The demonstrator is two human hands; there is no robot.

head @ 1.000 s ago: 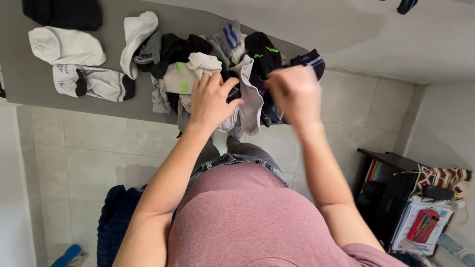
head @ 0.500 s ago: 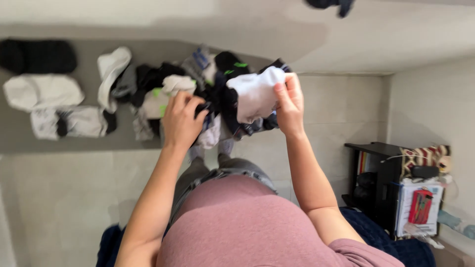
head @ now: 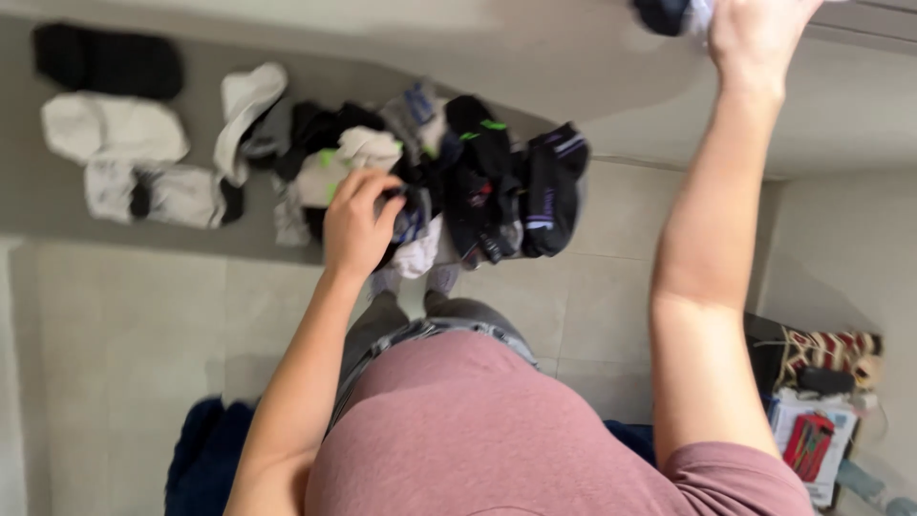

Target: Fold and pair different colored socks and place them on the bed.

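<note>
My left hand digs into the sock pile at the near edge of the grey table, its grip closed on a dark sock (mostly hidden under the fingers). My right hand is raised far off, cut by the frame's top edge, beside a blurred dark bundle; I cannot tell its grip.

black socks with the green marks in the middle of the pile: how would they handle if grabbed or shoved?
Probably floppy: the black socks with green marks lie draped and creased over the sock pile, holding no shape. Likely light, being thin knit fabric. A push would probably bunch or drag neighbours rather than slide cleanly, since they overlap other socks near the left hand.
</note>
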